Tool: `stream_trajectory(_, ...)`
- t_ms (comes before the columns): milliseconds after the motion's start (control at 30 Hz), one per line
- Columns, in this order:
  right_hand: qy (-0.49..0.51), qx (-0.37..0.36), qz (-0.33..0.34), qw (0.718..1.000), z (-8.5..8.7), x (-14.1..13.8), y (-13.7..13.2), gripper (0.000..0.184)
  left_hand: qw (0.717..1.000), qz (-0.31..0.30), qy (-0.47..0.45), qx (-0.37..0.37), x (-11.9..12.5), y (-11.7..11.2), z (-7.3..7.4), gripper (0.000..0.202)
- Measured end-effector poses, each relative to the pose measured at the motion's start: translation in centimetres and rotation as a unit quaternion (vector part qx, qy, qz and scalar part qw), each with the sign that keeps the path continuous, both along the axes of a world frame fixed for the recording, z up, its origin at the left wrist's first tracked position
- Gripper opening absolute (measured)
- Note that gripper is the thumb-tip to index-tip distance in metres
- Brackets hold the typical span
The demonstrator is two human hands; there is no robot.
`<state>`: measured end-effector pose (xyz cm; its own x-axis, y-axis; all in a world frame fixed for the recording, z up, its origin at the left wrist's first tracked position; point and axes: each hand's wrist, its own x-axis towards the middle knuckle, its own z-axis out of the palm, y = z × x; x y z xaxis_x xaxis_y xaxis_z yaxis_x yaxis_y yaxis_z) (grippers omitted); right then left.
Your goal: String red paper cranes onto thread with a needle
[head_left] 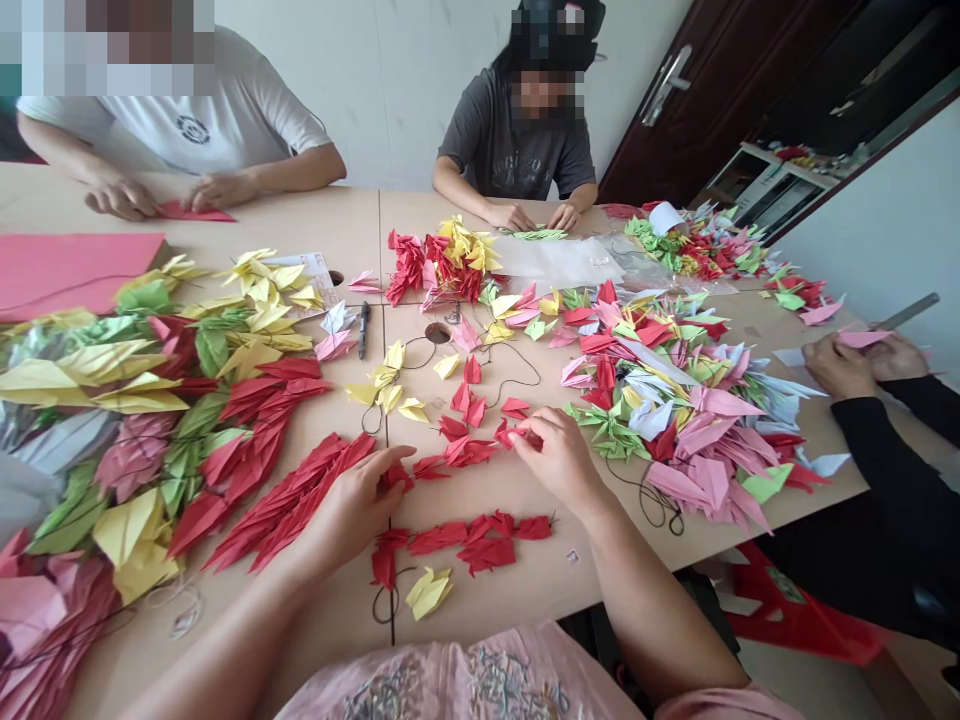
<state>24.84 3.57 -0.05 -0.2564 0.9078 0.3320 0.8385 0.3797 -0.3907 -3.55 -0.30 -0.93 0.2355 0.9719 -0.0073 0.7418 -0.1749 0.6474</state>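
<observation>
My left hand (pixel 351 505) is closed at the near end of a row of small red folded-paper cranes, its thumb and fingers around a red paper crane (pixel 397 477). To the right, my right hand (pixel 561 458) pinches another red paper crane (pixel 517 434) at the row's other end. Several loose red cranes (pixel 466 450) lie between my hands. Closer to me runs a second row of red cranes (pixel 439 537), with a yellow paper crane (pixel 430 594) below it. A bundle of red folded paper (pixel 300 500) lies just left of my left hand.
Heaps of coloured paper cranes lie left and right (pixel 709 400). A black pen (pixel 364 330), dark cord (pixel 517 370) and a cable hole (pixel 437 332) are beyond my hands. Two people work across the table (pixel 495 590); another person's hands (pixel 844 365) hold pink paper at right.
</observation>
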Motion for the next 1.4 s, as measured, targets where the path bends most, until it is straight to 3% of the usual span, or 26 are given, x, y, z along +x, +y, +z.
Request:
stream_trajectory(133,-0.002,0.004,-0.019,1.000,0.0,1.1,0.0,0.010,1.000,-0.002,-0.004,-0.001,0.0,0.0,-0.1,0.036)
stream_trajectory(267,-0.013,0.014,-0.011,1.000,0.7,0.5,-0.3,0.005,1.000,-0.004,-0.004,-0.001,0.0,0.0,-0.2,0.036)
stream_trajectory(400,-0.046,0.010,0.056,0.997,1.2,-1.5,-0.5,0.014,1.000,-0.005,-0.003,0.000,-0.1,0.0,-0.4,0.038)
stream_trajectory(567,-0.104,-0.021,0.122,0.987,0.7,-3.4,-0.4,0.022,1.000,-0.005,-0.004,-0.001,-0.1,0.0,-0.2,0.039)
stream_trajectory(900,-0.124,-0.037,0.103,0.986,0.2,-2.1,0.0,0.011,1.000,-0.010,-0.014,-0.007,0.1,0.1,0.0,0.039)
stream_trajectory(1133,-0.102,-0.024,0.131,0.986,1.3,-3.5,-0.5,0.030,1.000,-0.009,-0.019,-0.008,-0.1,-0.1,-0.3,0.039)
stream_trajectory(1333,-0.096,-0.024,0.180,0.979,0.3,-5.4,0.0,0.003,0.999,-0.010,-0.031,-0.012,0.0,-0.1,-0.2,0.039)
stream_trajectory(1400,-0.093,-0.023,0.175,0.980,0.0,-5.1,0.1,0.006,0.999,-0.010,-0.036,-0.014,0.0,-0.1,-0.4,0.040)
